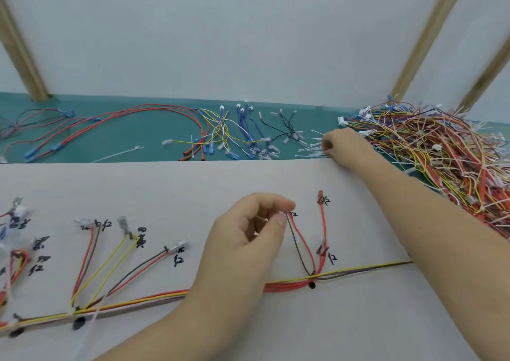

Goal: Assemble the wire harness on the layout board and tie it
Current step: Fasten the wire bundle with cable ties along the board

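1. Running left to right across the near part of the white layout board (165,184), the wire harness (287,284) is lying as a bundle of red, yellow and dark wires, with branches fanning up toward hand-written marks.
2. The left hand (248,239) is hovering over the middle of the board, pinching the top end of a red branch wire (302,239) between thumb and forefinger, while the other fingers are curling in loosely.
3. The right hand (340,146) is reaching to the far right edge of the board, its fingers curling down onto a scatter of white cable ties (310,151); whether it is actually gripping one cannot be told.
4. Another red wire (323,222) is standing just right of the pinched branch.
5. Loose wires (220,131) are lying on the green table (138,134) beyond the board.
6. A tangled wire pile (441,153) is sitting at the far right.
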